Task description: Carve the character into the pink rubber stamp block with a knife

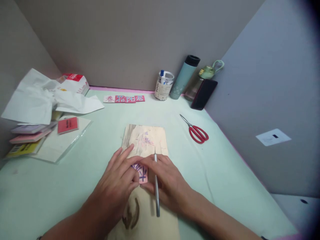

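A small pink block (143, 175) with dark blue character strokes on its face is held between both hands, above a worn wooden board (160, 133). My left hand (117, 173) pinches its left side with curled fingers. My right hand (168, 176) grips the block's right edge and also keeps a slim silver craft knife (157, 196) tucked between its fingers. The knife's blade points away from me, toward the far end of the board. Fingers cover part of the block's upper edge.
Red-handled scissors (197, 131) lie to the right. Behind stand a pen tin (163, 86), a blue flask (183, 78), a green bottle (200, 85) and a phone (204, 94). Several carved character tiles (125, 99) line the back; papers (32, 100) and a red packet (68, 125) sit left.
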Demonstrator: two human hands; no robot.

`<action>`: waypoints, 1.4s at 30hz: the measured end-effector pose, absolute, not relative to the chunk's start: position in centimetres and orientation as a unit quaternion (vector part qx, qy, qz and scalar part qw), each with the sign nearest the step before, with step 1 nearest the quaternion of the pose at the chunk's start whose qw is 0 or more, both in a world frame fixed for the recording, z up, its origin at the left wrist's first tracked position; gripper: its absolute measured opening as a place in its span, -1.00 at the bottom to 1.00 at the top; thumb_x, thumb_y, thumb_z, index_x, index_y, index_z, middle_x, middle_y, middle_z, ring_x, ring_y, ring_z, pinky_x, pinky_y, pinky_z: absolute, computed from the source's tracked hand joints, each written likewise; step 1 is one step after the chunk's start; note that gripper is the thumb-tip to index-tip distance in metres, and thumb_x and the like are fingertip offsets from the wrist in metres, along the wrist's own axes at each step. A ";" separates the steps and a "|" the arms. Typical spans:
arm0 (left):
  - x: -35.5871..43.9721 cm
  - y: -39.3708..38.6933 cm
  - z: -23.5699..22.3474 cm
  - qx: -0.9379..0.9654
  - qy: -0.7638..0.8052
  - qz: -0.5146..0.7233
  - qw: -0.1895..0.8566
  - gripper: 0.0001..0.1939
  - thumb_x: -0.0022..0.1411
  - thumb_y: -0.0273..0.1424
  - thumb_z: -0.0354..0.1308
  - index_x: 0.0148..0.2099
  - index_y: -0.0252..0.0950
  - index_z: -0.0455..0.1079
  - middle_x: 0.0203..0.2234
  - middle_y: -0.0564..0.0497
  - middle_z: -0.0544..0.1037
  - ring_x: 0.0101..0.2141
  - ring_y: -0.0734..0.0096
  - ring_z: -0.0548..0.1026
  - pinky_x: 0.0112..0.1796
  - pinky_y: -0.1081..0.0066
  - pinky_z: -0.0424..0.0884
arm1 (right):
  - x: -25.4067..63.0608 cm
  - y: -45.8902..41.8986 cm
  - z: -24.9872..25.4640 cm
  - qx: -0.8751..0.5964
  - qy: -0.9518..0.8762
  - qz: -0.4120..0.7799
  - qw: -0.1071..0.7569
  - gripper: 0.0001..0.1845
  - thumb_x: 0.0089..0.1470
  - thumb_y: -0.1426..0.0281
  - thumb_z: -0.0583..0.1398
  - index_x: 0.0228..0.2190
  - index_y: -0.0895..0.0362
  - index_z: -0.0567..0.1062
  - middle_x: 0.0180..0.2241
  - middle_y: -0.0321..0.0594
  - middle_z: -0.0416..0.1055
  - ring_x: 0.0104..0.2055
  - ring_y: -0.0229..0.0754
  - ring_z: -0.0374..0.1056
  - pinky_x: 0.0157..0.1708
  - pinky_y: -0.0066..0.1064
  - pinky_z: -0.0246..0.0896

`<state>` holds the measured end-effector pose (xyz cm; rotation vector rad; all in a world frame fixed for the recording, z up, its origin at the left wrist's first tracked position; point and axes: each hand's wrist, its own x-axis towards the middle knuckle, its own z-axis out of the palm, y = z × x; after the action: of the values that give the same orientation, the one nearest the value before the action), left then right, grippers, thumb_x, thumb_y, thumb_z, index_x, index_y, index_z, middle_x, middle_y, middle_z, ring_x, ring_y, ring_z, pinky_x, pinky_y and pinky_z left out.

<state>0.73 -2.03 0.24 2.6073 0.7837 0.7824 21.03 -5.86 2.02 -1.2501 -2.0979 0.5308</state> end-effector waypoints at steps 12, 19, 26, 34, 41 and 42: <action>-1.3 -0.9 0.9 0.838 0.336 0.337 0.268 -0.87 0.47 -0.46 -0.07 -0.11 -0.14 0.26 -0.04 0.03 0.53 0.24 0.31 0.29 0.30 0.13 0.11 | 21.3 -5.8 1.5 -0.483 -0.793 0.177 0.326 -0.55 0.24 0.43 0.26 0.12 0.11 0.32 -0.05 -0.05 0.52 -0.10 0.03 0.33 -0.10 -0.15 0.26; -1.2 -0.7 1.2 0.832 0.344 0.349 0.259 -0.91 0.44 -0.45 0.01 -0.12 -0.13 0.29 -0.28 0.15 0.53 -0.14 0.40 0.53 0.27 0.17 0.18 | 21.4 -5.9 1.3 -0.485 -0.790 0.187 0.325 -0.55 0.26 0.41 0.26 0.13 0.07 0.31 -0.03 -0.06 0.53 -0.06 0.05 0.34 -0.07 -0.13 0.26; -1.4 -0.8 0.3 0.840 0.344 0.330 0.260 -0.86 0.44 -0.40 0.08 0.01 -0.11 0.31 -0.10 0.06 0.57 0.02 0.28 0.50 0.28 0.08 0.19 | 21.7 -6.1 2.3 -0.506 -0.748 0.243 0.355 -0.58 0.32 0.17 0.20 0.12 0.06 0.36 -0.05 -0.07 0.52 -0.08 0.01 0.37 -0.06 -0.14 0.30; -1.3 -0.9 -1.7 0.869 0.358 0.242 0.239 -0.36 0.39 -0.21 0.15 0.40 -0.12 0.03 0.37 -0.13 0.23 0.38 -0.02 0.12 0.33 -0.08 0.10 | 22.7 -6.8 4.1 -0.487 -0.654 0.400 0.418 -0.53 0.45 0.14 -0.06 -0.12 0.03 0.60 -0.25 -0.18 0.48 -0.18 -0.13 0.39 -0.14 -0.26 0.27; -1.3 -0.7 -1.9 0.861 0.366 0.252 0.246 -0.46 0.40 -0.24 0.14 0.34 -0.15 0.14 0.28 -0.14 0.37 0.33 -0.02 0.25 0.32 -0.08 0.14 | 21.2 -6.8 3.4 -0.540 -0.597 0.436 0.402 -0.92 0.18 0.41 0.20 -0.38 0.10 0.46 -0.49 -0.33 0.37 -0.49 -0.28 0.22 -0.48 -0.42 0.13; -1.3 -0.7 -1.8 0.860 0.366 0.254 0.248 -0.47 0.40 -0.24 0.14 0.33 -0.15 0.15 0.28 -0.14 0.37 0.33 -0.02 0.25 0.32 -0.07 0.15 | 21.0 -6.9 3.3 -0.544 -0.593 0.438 0.400 -0.91 0.16 0.41 0.20 -0.41 0.09 0.40 -0.49 -0.34 0.35 -0.50 -0.29 0.19 -0.51 -0.43 0.10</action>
<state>-1.30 -0.72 -1.84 2.3451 0.9967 0.6932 21.05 -6.91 3.31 -1.3756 -1.5011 1.1076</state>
